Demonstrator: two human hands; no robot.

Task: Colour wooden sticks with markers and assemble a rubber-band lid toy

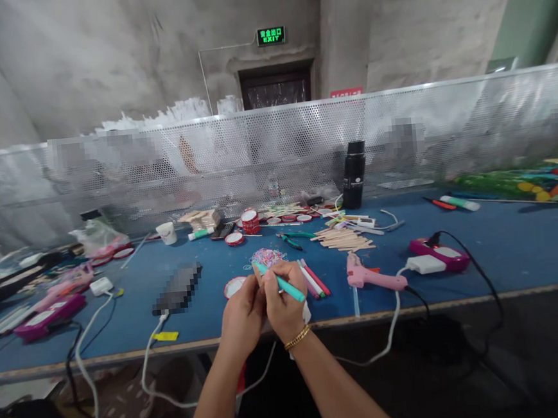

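Observation:
A turquoise marker pen (290,288) is gripped in my right hand (284,302), slanting with its far tip toward my left fingers. My left hand (243,308) is closed right beside it, and a pale sliver shows at its fingertips; what it holds is mostly hidden. Just beyond both hands lies a pile of small multicoloured bands (267,256). A round red-rimmed white piece (234,287) lies to the left of my fingers, partly covered by them. Several markers in pink, white and red (316,279) lie to the right of my right hand.
Wooden craft sticks (344,237) and green-handled pliers (291,239) lie behind the hands. A pink glue gun (376,279) and a purple power strip (449,257) with cables are at right. A phone (178,289) lies left. A black bottle (354,176) stands by the perforated divider (297,140).

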